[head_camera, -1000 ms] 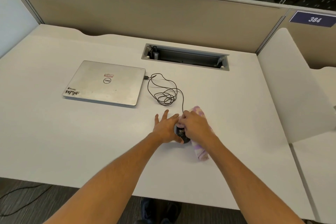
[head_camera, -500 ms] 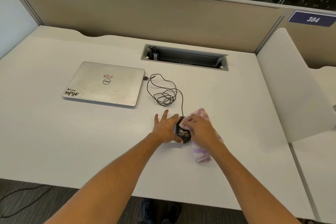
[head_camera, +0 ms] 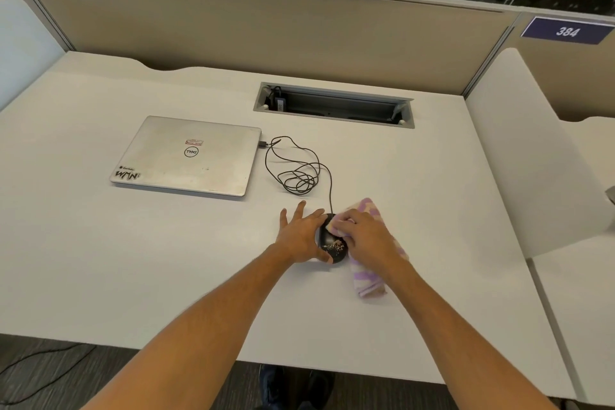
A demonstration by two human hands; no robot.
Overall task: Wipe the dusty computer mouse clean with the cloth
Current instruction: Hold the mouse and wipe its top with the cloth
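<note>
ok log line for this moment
step: wiping | left hand: steadies mouse | right hand: presses cloth on mouse front | dust: specks left on rear

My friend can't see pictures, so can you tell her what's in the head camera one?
A person's right hand presses a purple-and-white checked cloth onto a black corded computer mouse speckled with pale dust, while the left hand steadies it on a white desk. A closed silver laptop lies behind.
</note>
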